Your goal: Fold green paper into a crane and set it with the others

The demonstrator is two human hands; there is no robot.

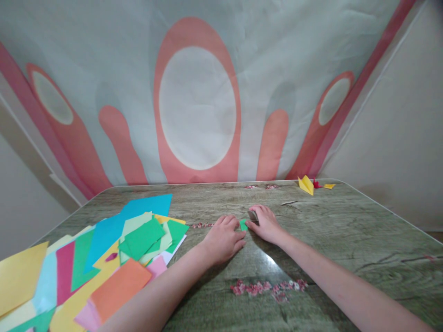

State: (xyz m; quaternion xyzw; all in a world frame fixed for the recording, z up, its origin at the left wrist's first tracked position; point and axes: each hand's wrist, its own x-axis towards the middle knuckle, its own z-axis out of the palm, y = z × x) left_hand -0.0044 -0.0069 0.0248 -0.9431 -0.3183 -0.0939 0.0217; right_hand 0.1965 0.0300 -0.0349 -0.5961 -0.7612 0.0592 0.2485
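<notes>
"Two hands on the table; what lies between them?"

"A small green paper; it sits on the wood, the left hand at one side, the right hand at the other."

"How do the hands stand?"

"The left is palm down with bent fingers; I cannot tell whether it grips the paper; the right is half open, thumb touching the paper's edge, fingers curved and apart from the thumb."

"And around them?"

"A paper pile to the left, with a blue sheet and an orange sheet in it; at the far right edge, a folded yellow paper beside a red piece; behind, a cloth with pink shapes."
</notes>
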